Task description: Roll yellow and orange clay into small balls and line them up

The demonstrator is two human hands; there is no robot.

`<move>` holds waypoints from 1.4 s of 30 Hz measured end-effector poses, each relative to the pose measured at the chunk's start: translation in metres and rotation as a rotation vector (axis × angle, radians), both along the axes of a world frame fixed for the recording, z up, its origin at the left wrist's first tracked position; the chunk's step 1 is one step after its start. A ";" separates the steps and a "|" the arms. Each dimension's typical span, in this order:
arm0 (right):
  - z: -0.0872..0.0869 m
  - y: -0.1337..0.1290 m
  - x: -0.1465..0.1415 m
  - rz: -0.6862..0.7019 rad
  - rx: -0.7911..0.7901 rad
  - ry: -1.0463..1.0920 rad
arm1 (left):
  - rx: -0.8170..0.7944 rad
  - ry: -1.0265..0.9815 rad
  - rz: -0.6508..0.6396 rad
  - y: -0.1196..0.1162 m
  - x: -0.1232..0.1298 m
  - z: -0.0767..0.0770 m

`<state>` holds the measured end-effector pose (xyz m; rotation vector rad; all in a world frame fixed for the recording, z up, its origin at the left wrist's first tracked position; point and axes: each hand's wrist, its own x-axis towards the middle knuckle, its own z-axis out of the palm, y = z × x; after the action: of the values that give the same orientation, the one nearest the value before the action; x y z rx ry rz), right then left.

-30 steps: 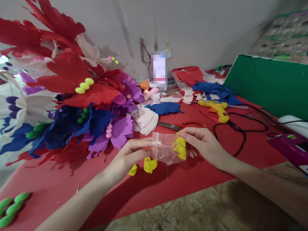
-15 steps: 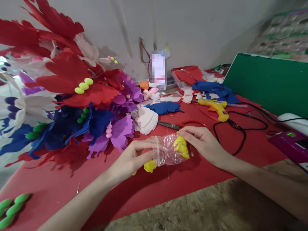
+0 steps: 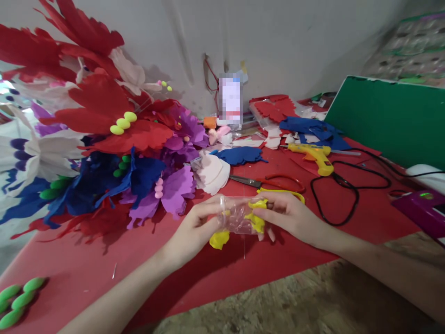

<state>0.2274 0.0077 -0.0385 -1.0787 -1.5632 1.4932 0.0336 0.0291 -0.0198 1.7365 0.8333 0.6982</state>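
Above red mat (image 3: 86, 260) | clear bag (image 3: 238, 218) between hands | left grip (image 3: 198, 227), right grip (image 3: 283, 213) both pinching it

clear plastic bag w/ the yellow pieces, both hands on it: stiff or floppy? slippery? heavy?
Probably floppy: the clear plastic bag is crumpled between the left hand and right hand. Likely light, since fingertips alone hold it above the red table cover. Its glossy film may be slippery, and the yellow pieces inside could shift.
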 end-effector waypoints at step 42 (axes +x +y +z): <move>-0.004 -0.004 -0.008 0.071 -0.203 0.260 | 0.365 0.017 0.088 -0.005 0.008 -0.011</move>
<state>0.2193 0.0032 -0.0423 -0.9023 -1.3030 1.7927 0.0420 0.0239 -0.0313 2.0408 0.8355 0.9412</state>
